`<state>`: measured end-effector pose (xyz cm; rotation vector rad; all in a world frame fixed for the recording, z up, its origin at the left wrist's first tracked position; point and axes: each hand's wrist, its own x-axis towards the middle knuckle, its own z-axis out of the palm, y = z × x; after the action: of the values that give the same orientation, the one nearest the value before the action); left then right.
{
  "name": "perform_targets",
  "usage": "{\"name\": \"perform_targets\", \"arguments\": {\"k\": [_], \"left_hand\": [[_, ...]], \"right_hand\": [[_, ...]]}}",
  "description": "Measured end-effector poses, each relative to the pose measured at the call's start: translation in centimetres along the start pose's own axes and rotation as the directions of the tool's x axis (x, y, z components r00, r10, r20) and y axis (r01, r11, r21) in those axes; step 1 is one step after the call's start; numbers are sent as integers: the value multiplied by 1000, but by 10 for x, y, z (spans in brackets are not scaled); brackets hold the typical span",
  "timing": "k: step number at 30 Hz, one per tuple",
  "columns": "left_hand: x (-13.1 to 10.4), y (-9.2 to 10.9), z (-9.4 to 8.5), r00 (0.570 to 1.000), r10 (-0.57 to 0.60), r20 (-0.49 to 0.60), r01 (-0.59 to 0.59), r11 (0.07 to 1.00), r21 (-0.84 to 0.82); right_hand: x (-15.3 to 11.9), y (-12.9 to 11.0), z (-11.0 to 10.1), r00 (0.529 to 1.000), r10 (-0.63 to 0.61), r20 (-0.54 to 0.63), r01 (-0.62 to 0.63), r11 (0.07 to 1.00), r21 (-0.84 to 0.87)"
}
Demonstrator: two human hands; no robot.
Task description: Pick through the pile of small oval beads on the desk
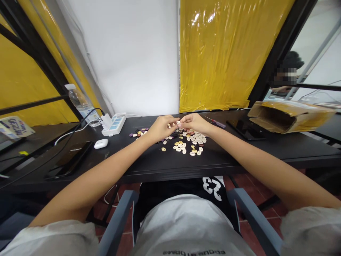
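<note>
Over the middle of the black table, my left hand (162, 128) and my right hand (195, 123) meet at the fingertips. Both are closed around small pale oval pieces (178, 123), with one piece between the two hands and others by my left fingers. Below and around the hands lie several flat oval pieces, many of them cream (197, 138), some yellow (163, 149), with purple and brown ones (144, 130) at the left. My fingers hide part of the pile.
At the left are a water bottle (84, 106), a power strip (114, 124), a white earphone case (101, 143) and a dark phone (70, 160). A screwdriver (218, 123), a black phone (245, 129) and an open cardboard box (287, 117) lie at the right. A person (290, 65) is beyond.
</note>
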<state>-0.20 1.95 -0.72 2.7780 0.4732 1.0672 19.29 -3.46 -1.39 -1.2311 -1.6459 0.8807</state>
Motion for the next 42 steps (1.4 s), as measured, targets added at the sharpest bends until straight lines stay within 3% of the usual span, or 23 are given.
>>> {"name": "perform_targets", "arguments": {"k": [7,17,42], "left_hand": [[1,-3,1,999,46,-20,-45,997,67],[0,-1,-2,997,65,31,-67,995,68],[-2,1,-6,985,129,110,-140,986,91]], "right_hand": [[1,1,4,999,42,4,-42,996,76],[-2,-3,3,999,36,-4,-36,999,22],[1,3,1,993,20,120,-32,994,100]]}}
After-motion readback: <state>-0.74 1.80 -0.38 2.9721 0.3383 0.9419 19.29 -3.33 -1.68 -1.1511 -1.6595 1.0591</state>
